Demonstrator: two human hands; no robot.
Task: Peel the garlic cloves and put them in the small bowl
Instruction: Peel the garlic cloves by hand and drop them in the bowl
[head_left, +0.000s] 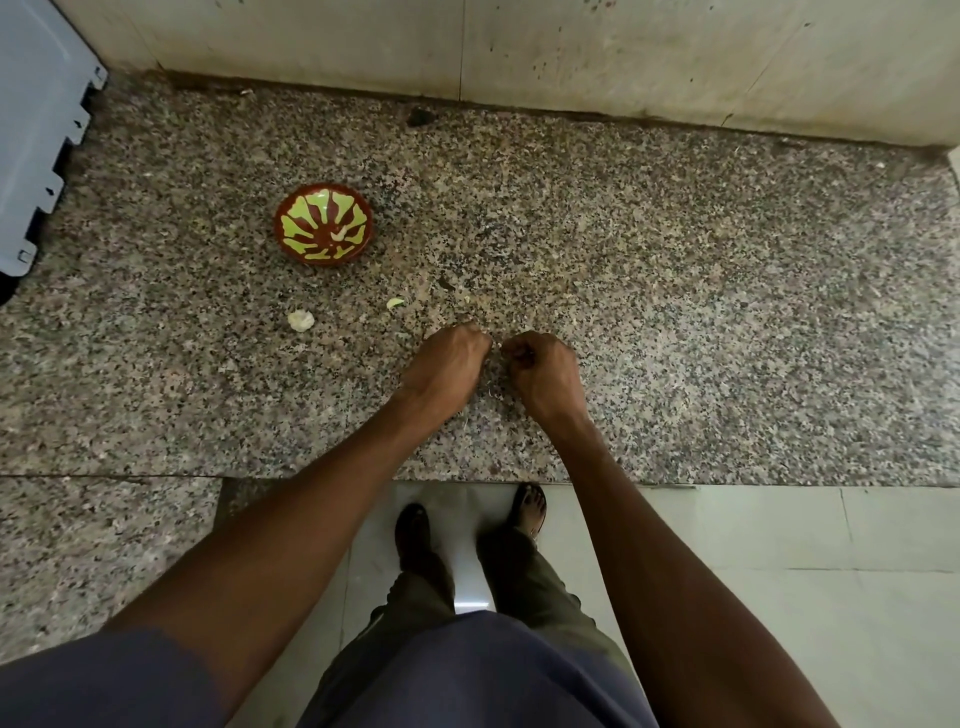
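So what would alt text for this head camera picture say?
Two hands, left and right, work close together over a speckled counter, fingers curled. A small bowl and garlic piece sit to their left.

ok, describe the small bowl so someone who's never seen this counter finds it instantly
Start at the speckled granite counter and look toward its left side, near the grey plastic crate. The small bowl sits there, beyond and left of both hands. It is the only round, brightly coloured thing: red-brown with yellow-green petal shapes.

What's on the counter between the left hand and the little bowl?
In the head view, between the left hand and the small bowl lie a pale green scrap and a dark speck on the speckled counter.
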